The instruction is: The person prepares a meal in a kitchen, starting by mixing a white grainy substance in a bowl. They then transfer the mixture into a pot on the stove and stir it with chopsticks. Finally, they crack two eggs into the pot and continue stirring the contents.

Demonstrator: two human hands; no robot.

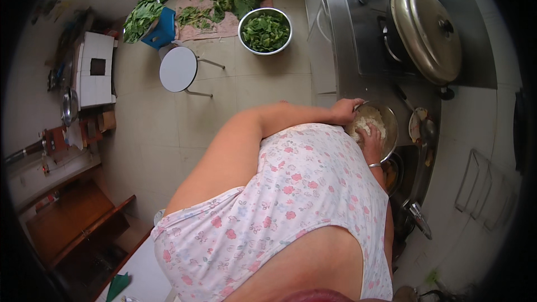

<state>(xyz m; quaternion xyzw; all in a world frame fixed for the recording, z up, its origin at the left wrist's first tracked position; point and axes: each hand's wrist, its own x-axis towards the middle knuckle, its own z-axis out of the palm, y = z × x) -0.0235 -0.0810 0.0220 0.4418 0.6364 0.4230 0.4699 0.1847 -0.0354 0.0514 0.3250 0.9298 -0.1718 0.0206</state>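
A round metal bowl point(391, 128) stands at the counter's edge, close against my body. Crumbly pale flour or dough point(369, 118) lies inside it. My left hand point(347, 110) grips the bowl's rim on the side toward the stove. Inside the bowl is my right hand point(372, 137), its fingers down in the floury mass and partly hidden by it. A silvery bangle point(374, 165) circles the right wrist. Beyond the bowl, a small dish point(416, 125) with food residue and a ladle point(428, 131) rest on the counter.
A large lidded pan point(428, 35) covers the gas stove. The sink faucet point(417, 218) is on the bowl's other side. Behind me are a round stool point(178, 69), a basin of cut greens point(266, 33), leafy vegetables point(237, 0) on a mat, and a blue plastic stool point(161, 29).
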